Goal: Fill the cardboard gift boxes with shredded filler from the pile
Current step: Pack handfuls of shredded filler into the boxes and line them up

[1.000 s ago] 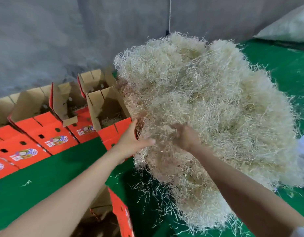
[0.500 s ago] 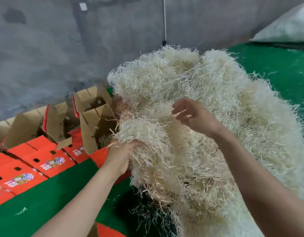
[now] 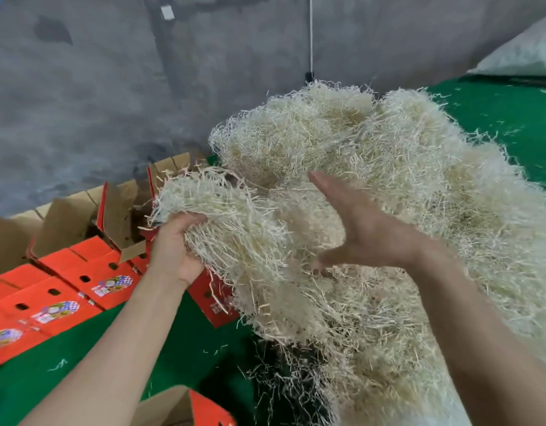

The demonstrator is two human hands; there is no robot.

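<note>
L hand (image 3: 176, 250) grip clenched on filler clump (image 3: 210, 207); R hand (image 3: 364, 229) released, fingers straight, over pile (image 3: 419, 186).

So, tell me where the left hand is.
Head view, left of centre: the left hand grips a clump of filler at the pile's left edge, beside the open boxes.

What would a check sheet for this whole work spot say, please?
Surface: green mat on the floor.
Job's things: big pale shredded filler pile; open red-and-brown cardboard gift boxes lined up at left.
Clutter: stray filler strands on the mat.
Hands: left hand grips a filler clump; right hand open in front of the pile.
Cables: thin white cord hanging down the grey concrete wall.
Surroundings: white sack at far right.
</note>
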